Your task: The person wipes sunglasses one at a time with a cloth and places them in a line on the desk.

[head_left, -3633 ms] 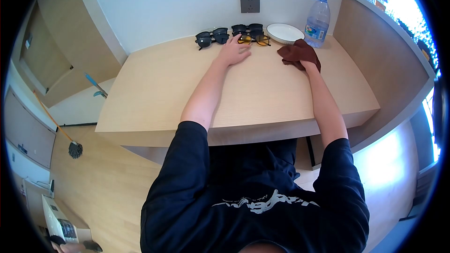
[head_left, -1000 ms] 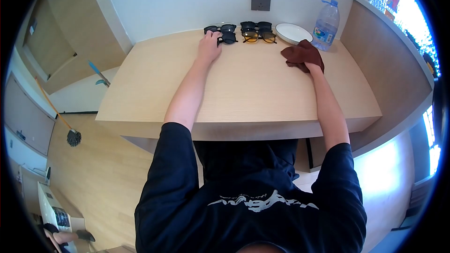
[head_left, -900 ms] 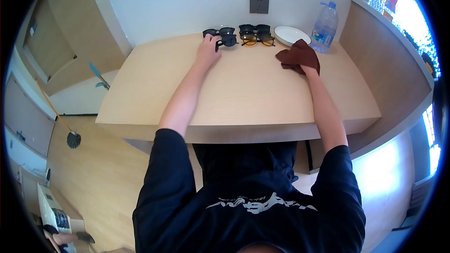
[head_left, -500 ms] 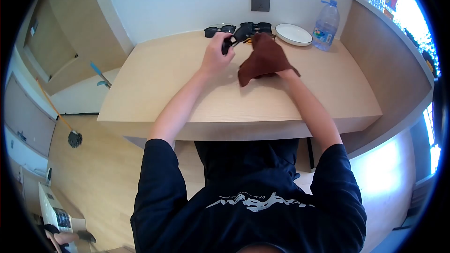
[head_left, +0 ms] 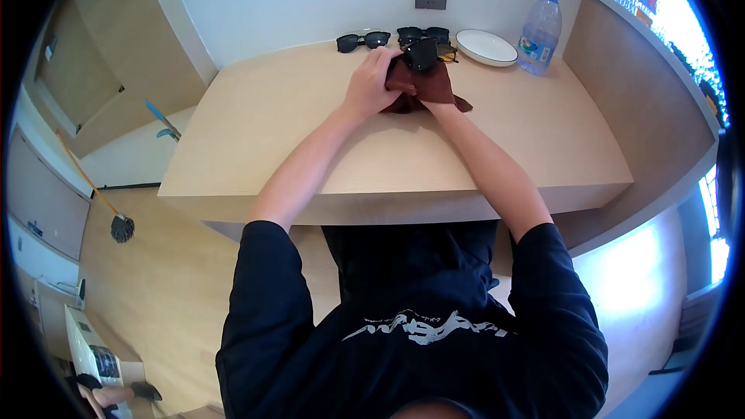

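"Sunglasses [head_left: 421, 55] up between the 2 hands, and the left hand [head_left: 372, 84] has them gripped at their left edge!"

"And the right hand [head_left: 438, 109]?"

"Holding the brown cloth [head_left: 436, 84], fingers hidden in it, the folds right up against the dark lens from the near side."

"Long axis?"

"Can't call it: only 1 lens shows plainly. Left fingers look nearer, touching the frame."

"Room around them?"

"Tight at the back: black glasses [head_left: 423, 32] and amber glasses [head_left: 448, 53] just behind, white plate [head_left: 486, 47] near on the right. Tabletop [head_left: 256, 124] stretches left, and forward to its front edge beneath the forearms."
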`<state>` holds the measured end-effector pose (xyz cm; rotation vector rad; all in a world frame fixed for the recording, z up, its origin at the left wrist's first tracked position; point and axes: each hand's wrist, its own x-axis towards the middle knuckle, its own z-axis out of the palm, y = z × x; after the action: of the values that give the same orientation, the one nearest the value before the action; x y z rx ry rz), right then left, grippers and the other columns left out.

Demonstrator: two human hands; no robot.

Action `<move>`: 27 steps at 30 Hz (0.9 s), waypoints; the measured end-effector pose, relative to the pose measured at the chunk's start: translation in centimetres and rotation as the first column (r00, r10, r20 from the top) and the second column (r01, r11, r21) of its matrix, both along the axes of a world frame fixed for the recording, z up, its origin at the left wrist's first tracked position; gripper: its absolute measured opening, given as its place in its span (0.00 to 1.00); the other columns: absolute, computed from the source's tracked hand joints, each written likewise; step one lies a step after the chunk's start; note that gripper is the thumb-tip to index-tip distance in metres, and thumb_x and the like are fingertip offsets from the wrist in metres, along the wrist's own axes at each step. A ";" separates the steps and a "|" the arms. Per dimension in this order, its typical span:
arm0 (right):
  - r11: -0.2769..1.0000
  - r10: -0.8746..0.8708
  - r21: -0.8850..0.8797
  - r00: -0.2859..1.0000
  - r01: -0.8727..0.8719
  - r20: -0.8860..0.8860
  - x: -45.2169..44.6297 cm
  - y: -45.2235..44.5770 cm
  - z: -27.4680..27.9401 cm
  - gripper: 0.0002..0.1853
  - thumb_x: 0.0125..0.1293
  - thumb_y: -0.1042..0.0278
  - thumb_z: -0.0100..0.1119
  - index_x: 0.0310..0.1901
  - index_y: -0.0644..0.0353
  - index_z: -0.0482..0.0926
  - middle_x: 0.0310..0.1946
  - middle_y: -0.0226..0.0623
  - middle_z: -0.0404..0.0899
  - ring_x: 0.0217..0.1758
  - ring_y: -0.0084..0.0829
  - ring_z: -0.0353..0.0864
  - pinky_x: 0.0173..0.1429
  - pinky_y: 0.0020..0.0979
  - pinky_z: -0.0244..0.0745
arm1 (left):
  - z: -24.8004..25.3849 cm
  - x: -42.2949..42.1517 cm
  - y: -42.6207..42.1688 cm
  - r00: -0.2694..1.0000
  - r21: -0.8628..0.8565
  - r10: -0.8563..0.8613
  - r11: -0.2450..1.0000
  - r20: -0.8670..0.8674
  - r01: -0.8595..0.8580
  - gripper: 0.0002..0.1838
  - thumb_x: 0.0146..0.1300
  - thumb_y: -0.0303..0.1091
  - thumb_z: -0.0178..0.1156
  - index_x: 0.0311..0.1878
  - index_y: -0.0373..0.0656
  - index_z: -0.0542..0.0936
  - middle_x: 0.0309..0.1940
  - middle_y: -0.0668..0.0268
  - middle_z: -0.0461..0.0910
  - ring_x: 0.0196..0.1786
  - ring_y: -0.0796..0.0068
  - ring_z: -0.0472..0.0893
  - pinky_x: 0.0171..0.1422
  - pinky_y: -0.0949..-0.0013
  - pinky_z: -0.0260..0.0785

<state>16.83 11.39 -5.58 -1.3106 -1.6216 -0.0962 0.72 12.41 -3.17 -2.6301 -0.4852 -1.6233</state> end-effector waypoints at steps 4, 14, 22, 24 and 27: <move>0.976 -0.206 0.022 0.884 0.217 0.419 -0.7 -2.5 2.3 0.13 0.58 0.61 0.56 0.45 0.51 0.78 0.42 0.42 0.81 0.49 0.38 0.80 0.51 0.35 0.75 | 0.7 -0.3 -0.3 0.999 0.047 0.040 0.998 -0.022 -0.039 0.28 0.43 0.26 0.69 0.50 0.41 0.72 0.43 0.58 0.74 0.47 0.54 0.77 0.47 0.61 0.72; 0.966 0.257 0.091 0.848 -0.243 -0.464 0.3 -4.1 4.1 0.31 0.51 0.43 0.67 0.52 0.54 0.75 0.45 0.33 0.80 0.47 0.34 0.79 0.52 0.32 0.74 | 2.0 0.4 -1.5 0.996 0.214 -0.004 0.977 0.084 -0.014 0.23 0.44 0.27 0.65 0.47 0.40 0.73 0.39 0.59 0.75 0.42 0.57 0.78 0.43 0.61 0.73; 0.770 0.635 0.443 0.479 -0.459 -0.607 1.4 -2.7 3.7 0.11 0.63 0.71 0.57 0.44 0.66 0.73 0.44 0.39 0.75 0.46 0.30 0.77 0.38 0.28 0.77 | 2.4 0.5 -1.8 0.994 0.279 -0.006 0.960 0.109 -0.025 0.22 0.44 0.25 0.66 0.45 0.40 0.73 0.38 0.60 0.76 0.40 0.58 0.78 0.41 0.63 0.73; 0.758 0.631 0.386 0.443 -0.525 -0.636 1.8 -3.5 4.6 0.08 0.65 0.71 0.53 0.42 0.67 0.73 0.43 0.40 0.75 0.46 0.32 0.77 0.37 0.29 0.78 | 2.6 0.4 -1.6 0.992 0.321 -0.026 0.947 0.120 -0.014 0.22 0.44 0.24 0.67 0.45 0.40 0.73 0.38 0.60 0.76 0.40 0.59 0.78 0.40 0.63 0.73; 0.733 0.622 0.348 0.370 -0.584 -0.690 3.0 -3.1 4.3 0.06 0.64 0.74 0.49 0.36 0.66 0.74 0.42 0.40 0.76 0.48 0.33 0.77 0.41 0.30 0.78 | 2.8 0.3 -1.7 0.993 0.349 -0.042 0.937 0.114 0.000 0.22 0.44 0.24 0.68 0.45 0.41 0.74 0.37 0.61 0.76 0.40 0.60 0.79 0.39 0.64 0.73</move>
<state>19.79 8.33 -1.25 -0.4625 -1.1837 0.8086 0.97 10.69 -0.42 -2.2968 -0.1499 -1.6975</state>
